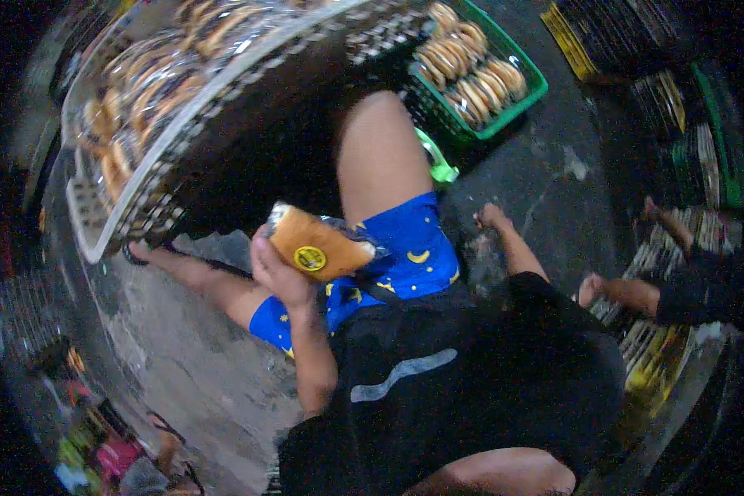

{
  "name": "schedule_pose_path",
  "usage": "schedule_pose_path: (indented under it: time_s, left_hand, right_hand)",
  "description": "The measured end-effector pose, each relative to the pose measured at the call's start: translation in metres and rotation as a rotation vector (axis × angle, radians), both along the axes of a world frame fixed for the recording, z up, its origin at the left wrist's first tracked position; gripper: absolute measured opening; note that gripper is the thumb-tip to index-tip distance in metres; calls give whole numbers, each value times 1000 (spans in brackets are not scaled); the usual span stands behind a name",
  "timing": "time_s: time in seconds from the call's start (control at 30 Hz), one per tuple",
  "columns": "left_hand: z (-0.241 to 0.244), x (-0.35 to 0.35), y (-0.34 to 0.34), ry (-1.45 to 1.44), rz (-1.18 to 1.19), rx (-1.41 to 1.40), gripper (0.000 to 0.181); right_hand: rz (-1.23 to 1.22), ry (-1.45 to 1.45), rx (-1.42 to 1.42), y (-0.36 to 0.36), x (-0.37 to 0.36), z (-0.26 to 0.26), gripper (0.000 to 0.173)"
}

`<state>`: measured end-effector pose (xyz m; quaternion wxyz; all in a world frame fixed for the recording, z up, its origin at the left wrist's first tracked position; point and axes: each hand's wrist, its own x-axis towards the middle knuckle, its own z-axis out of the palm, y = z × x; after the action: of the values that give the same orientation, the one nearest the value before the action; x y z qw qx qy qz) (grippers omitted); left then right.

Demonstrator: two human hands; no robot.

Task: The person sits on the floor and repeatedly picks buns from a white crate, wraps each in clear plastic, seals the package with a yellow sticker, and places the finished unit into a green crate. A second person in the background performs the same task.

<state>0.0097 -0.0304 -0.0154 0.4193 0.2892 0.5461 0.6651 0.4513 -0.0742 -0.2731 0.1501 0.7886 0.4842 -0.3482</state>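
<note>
My left hand (pixel 274 263) holds a flat bread (pixel 322 242) in clear plastic wrap with a round yellow sticker, above my lap. Away from my body, my right hand (pixel 491 217) hangs over the dark floor with its fingers seemingly curled; blur hides whether anything is in it. To the upper left, a large white plastic crate (pixel 180 118) holds many wrapped breads (pixel 155 80). A green plastic crate (pixel 536 96) beyond my right knee contains stacked wrapped breads (pixel 483 90).
A bright green plastic object (pixel 437 161) lies beside my right leg. At the right, another person's hand (pixel 589 290) is near stacked crates (pixel 651 347). A yellow crate edge (pixel 567 43) stands at the upper right. Blurred colourful items (pixel 115 456) appear at the lower left.
</note>
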Motion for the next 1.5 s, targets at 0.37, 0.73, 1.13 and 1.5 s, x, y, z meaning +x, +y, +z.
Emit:
schedule_pose_path:
  time_s: [0.37, 0.73, 1.13, 1.5]
  left_hand:
    - [3, 15, 11, 97, -164, -128, 39]
    - [-1, 2, 5, 243, -19, -311, 39]
    - [-2, -7, 11, 256, -111, -306, 38]
    - [-7, -10, 11, 108, -97, -330, 37]
  right_hand:
    - [-28, 150, 208, -14, 4, 82, 30]
    - [-116, -162, 95, 47, 10, -13, 32]
    - [52, -267, 76, 98, 3, -30, 16]
    - [-412, 703, -205, -85, -70, -55, 18]
